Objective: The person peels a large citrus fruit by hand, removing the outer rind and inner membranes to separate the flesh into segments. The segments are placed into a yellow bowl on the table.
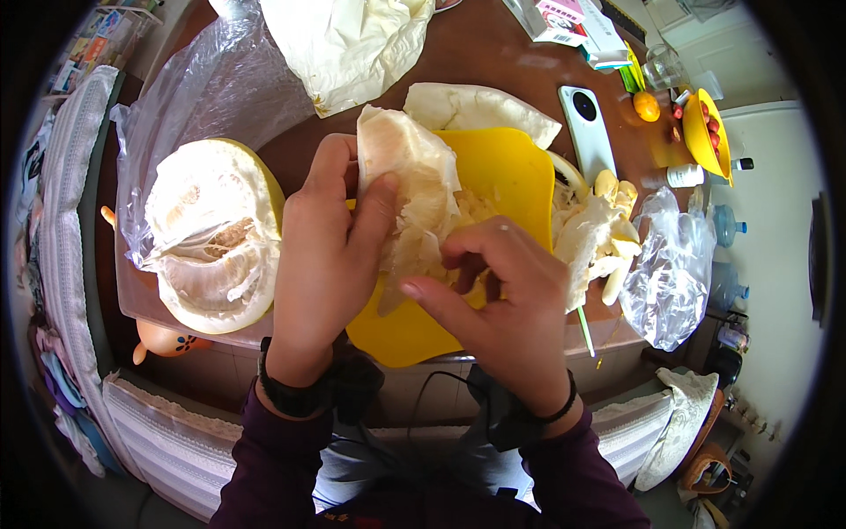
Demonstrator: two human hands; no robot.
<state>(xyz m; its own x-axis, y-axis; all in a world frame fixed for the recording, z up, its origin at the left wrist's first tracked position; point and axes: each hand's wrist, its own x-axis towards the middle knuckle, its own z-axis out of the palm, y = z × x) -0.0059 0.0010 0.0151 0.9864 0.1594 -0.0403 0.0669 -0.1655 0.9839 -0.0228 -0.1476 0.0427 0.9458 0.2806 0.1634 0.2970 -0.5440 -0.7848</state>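
My left hand (334, 231) grips a pomelo segment (410, 155), its thumb pressed on the pale membrane and flesh. Just right of the segment is my right hand (509, 291), thumb and fingers curled apart; I cannot tell whether the fingertips pinch a bit of it. Beneath both hands lies a yellow plastic cutting board (515, 165), with loose pulp (479, 206) partly hidden by the right hand. A cut pomelo (211, 231) with its white pith and hollow core showing rests to the left. Behind the board sits a thick piece of pith peel (479, 109).
Peel scraps (591, 244) are heaped right of the board, beside a crumpled clear plastic bag (667, 271). A white smartphone (588, 132) lies behind them. Farther right stand a pill bottle (684, 175) and a yellow bowl (700, 142) of red fruit. A cream plastic bag (350, 46) lies at the back.
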